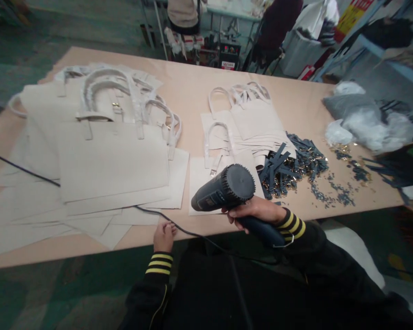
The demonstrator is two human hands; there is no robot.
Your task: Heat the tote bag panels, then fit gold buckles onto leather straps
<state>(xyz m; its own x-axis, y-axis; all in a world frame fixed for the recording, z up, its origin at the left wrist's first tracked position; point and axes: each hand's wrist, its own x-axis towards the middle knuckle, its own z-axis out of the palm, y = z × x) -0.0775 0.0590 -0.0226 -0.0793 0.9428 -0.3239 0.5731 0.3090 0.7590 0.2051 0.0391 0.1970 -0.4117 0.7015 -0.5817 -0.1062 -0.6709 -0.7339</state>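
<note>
My right hand [261,210] is wrapped round the handle of a black heat gun [213,191]. Its ribbed round rear cap faces up toward me, and its nozzle points left over a cream bag panel [201,176] with a looped handle and small buckle. At the table's front edge rests my left hand [164,235], fingers curled in. The black power cord [189,232] runs right by those fingers; whether they grip it is hidden. Beyond the left hand lies a stack of larger cream bag panels [117,160] with wrapped handles.
Smaller bag panels [258,120] are stacked at the table's middle back. Dark straps with gold hardware [282,169] are heaped right of the heat gun, near scattered small parts [333,190] and plastic bags [365,117]. Two people sit across the table [189,91].
</note>
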